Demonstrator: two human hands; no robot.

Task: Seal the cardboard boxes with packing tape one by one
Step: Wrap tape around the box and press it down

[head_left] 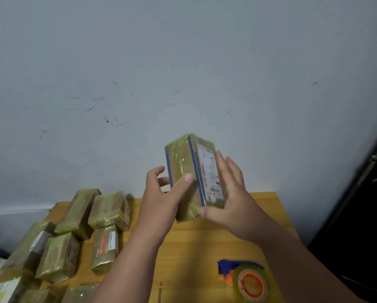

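I held a tape-wrapped cardboard box with blue edges upright in the air above the far side of the wooden table, its printed label facing right. My left hand gripped its left side, thumb pressed on the near face and fingers curled round the far edge. My right hand cupped the label side, its fingers nearly straight against the label and thumb under the lower corner. A tape dispenser with a blue handle and orange core stood on the table near right. Wrapped boxes lay heaped on the left, close together. A marked grey wall stood behind.
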